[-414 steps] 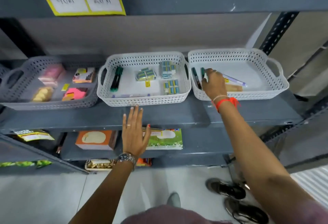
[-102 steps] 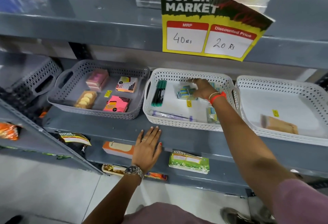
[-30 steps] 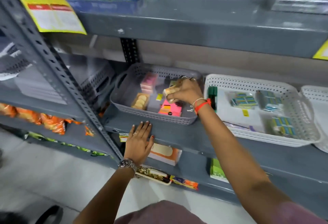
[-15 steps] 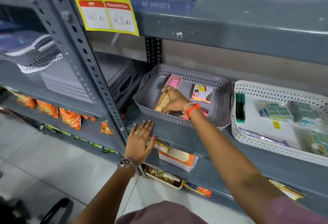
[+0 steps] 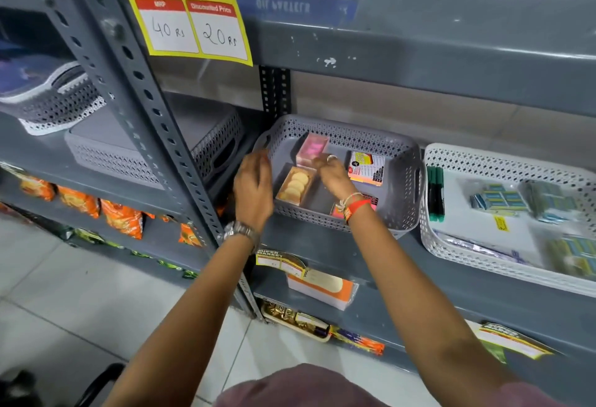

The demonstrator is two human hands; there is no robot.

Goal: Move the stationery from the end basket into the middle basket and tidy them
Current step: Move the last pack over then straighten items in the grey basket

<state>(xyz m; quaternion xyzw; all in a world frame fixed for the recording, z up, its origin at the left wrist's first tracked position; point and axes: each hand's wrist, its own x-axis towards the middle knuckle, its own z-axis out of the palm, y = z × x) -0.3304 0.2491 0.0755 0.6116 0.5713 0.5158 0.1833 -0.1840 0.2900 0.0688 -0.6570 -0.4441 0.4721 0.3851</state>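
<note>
We have both hands at the grey basket (image 5: pixel 407 210), which sits on the shelf (image 5: pixel 380 264) just left of the white basket (image 5: pixel 458 255). Our right hand (image 5: pixel 333 176) is down inside it, beside the pink box (image 5: pixel 311 150) and the open box of pale round pieces (image 5: pixel 295 184); its fingers (image 5: pixel 319 161) are curled narrow, though we cannot tell whether they pinch anything, since the hand hides its own tips. Our left hand (image 5: pixel 253 185) hovers at the basket's left handle with fingers loosely spread, holding nothing that we can see, and blurred.

As for progress, the white basket already holds a good deal of stationery: two green markers (image 5: pixel 435 193) lying side by side along its left wall, packets of small blue-and-yellow boxes (image 5: pixel 498 200) towards the back and right, a loose yellow tag (image 5: pixel 501 223) and a long clear-wrapped item (image 5: pixel 477 248) along the front. If that is the middle basket, we judge the transfer largely done. The end basket is out of view to the right, so we cannot say whether anything remains in it.

What seems in hand now is tidying: in the grey basket the boxes, the printed card pack (image 5: pixel 367 168) and the pink pad (image 5: pixel 371 201) half hidden under our wrist lie at loose angles. Squaring these up looks to be what is left, along with a check of the unseen basket.
</note>
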